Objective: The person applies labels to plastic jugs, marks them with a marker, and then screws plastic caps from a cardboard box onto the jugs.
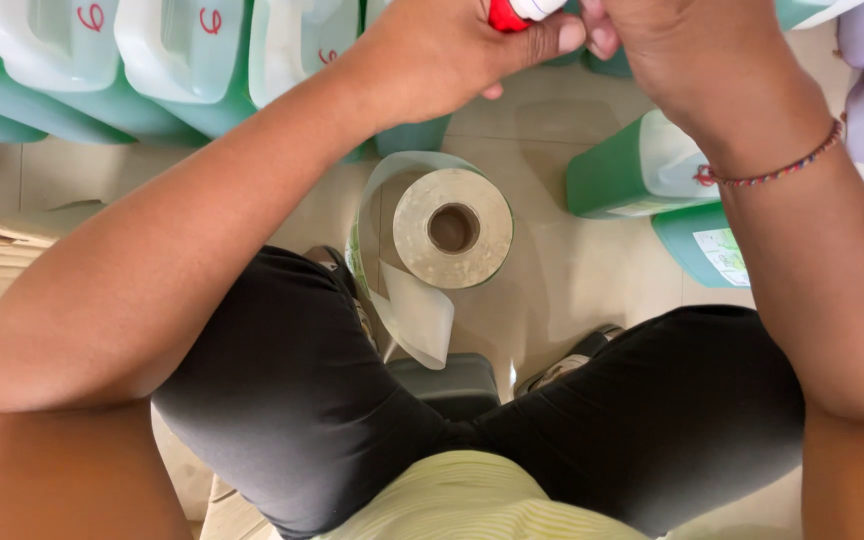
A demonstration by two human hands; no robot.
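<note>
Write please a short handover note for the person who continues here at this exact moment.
Left hand: closed around a red and white marker, at the top edge of the view.
Right hand: fingers meet the same marker beside the left hand; whether it grips cannot be told.
Label roll: on the floor between the knees, its strip loose.
Done: three green jugs in the left row show red marks.
Left: other jugs on the right show no red mark.
</note>
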